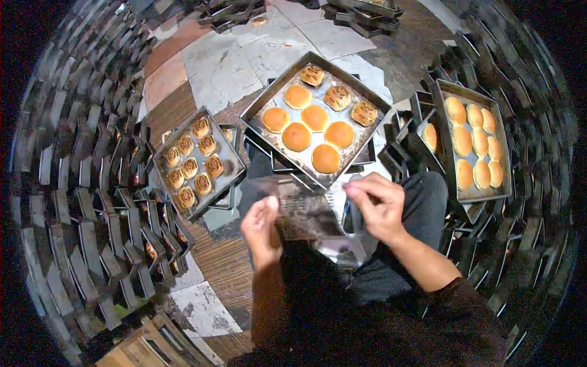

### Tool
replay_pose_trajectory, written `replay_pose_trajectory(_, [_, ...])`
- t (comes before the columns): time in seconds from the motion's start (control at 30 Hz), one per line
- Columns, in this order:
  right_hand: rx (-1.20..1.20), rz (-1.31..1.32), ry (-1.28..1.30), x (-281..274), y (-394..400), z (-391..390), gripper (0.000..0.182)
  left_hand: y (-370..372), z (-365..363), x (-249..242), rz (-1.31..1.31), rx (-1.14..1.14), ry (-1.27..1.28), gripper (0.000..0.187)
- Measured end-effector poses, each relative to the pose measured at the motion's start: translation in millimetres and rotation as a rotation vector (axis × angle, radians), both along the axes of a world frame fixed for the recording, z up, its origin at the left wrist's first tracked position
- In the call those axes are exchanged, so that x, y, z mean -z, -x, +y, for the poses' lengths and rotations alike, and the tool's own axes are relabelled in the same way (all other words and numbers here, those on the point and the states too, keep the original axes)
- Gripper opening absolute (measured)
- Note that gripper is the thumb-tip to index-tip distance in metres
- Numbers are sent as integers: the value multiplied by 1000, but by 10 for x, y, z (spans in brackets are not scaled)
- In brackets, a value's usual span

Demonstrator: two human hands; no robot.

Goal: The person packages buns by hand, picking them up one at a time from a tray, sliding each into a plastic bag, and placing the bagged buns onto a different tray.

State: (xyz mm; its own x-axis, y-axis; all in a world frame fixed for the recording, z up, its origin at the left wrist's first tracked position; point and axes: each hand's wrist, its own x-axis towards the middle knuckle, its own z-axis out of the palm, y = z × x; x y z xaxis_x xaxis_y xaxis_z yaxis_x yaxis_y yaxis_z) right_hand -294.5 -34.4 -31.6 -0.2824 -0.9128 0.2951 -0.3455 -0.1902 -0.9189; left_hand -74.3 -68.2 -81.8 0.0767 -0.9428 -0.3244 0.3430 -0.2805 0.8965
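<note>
Bag (pixel 309 215), clear plastic, spread crosswise between two hands, left hand (pixel 263 231) pinching its left edge, right hand (pixel 380 208) closed at its right, hold too blurred to tell, bun tray (pixel 280 86) just beyond, near corner closer to right hand.

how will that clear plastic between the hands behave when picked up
Probably floppy: the clear plastic looks thin and see-through. Likely very light too, judging by that thin film. Its glints hint at a smooth, perhaps slippery surface.
</note>
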Motion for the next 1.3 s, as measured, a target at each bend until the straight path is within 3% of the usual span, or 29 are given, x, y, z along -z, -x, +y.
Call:
replay_pose_trajectory(0.07, [-93,98,67,141,-120,-415,8,-128,-140,164,-152,-206,104,11])
replay_pose_trajectory(0.13, [-238,155,-208,639,-67,-1059,23,-330,-230,381,-94,-361,26,13])
replay_pose_trajectory(0.2, [-263,443,-113,1530,61,-1935,35,-377,-273,551,-358,-421,43,17])
replay_pose_trajectory(0.23, [-349,723,-343,1892,158,-2380,37,-454,-200,679,-545,-380,28,18])
replay_pose_trajectory(0.27, [-280,980,-258,2364,235,-2822,37,-479,-186,738,-639,-355,23,19])
replay_pose_trajectory(0.33, [-234,1059,142,2881,360,-3682,39,-458,-216,666,-735,-330,24,24])
replay_pose_trajectory(0.4, [-498,902,-48,2958,421,-4260,48,-398,-299,545,-715,-304,42,28])
replay_pose_trajectory(0.47, [-566,1113,-600,2875,381,-4724,58,-415,-327,607,-652,-244,66,27])
replay_pose_trajectory(0.5, [-605,1227,-487,2805,356,-4752,61,-442,-311,636,-607,-204,81,25])
replay_pose_trajectory(0.53, [-835,1267,-418,2690,352,-4700,57,-461,-281,651,-560,-163,98,24])
replay_pose_trajectory(0.6, [-755,1335,301,2834,539,-4503,52,-463,-204,635,-454,-94,139,23])
replay_pose_trajectory(0.67, [-799,1208,-430,2471,793,-4414,48,-311,-245,607,-228,-387,-22,20])
replay_pose_trajectory(0.73, [-389,870,-406,2426,1258,-4164,43,-272,-331,540,-12,-599,-117,19])
replay_pose_trajectory(0.77, [-258,655,-487,2386,1483,-4017,45,-285,-337,514,88,-666,-145,19])
replay_pose_trajectory(0.8, [-124,437,-559,2252,1638,-3854,46,-341,-306,614,-35,-534,-7,18])
replay_pose_trajectory(0.87, [-32,-477,-470,1746,1523,-3140,43,-451,-287,767,-153,-401,143,18])
replay_pose_trajectory(0.93, [-389,-1170,-666,1190,1495,-2325,40,-392,-391,558,-145,-419,25,16])
replay_pose_trajectory(0.97, [-376,-1093,-569,940,1255,-1889,39,-305,-464,345,-123,-459,-92,15])
replay_pose_trajectory(1.0, [-362,-1022,-474,759,957,-1495,40,-222,-459,268,-177,-405,-12,14])
replay_pose_trajectory(1.07, [-507,-877,-594,612,624,-848,39,-118,-341,288,-305,-303,131,13])
replay_pose_trajectory(1.13, [-458,-832,-600,302,156,-354,40,-12,-192,494,-156,-236,273,12])
replay_pose_trajectory(1.17, [-430,-707,-454,172,0,-158,39,96,-90,261,-253,-181,397,12])
replay_pose_trajectory(1.2, [-396,-583,-313,72,-126,21,38,66,-14,58,-403,-80,319,33])
replay_pose_trajectory(1.23, [-314,-344,-142,16,-232,205,37,108,131,-172,-38,-106,160,45])
replay_pose_trajectory(1.27, [-319,-87,-130,-210,-248,380,37,221,237,-522,326,-135,-4,57])
replay_pose_trajectory(1.3, [-380,38,67,-234,-304,452,38,265,276,-579,477,-60,122,62])
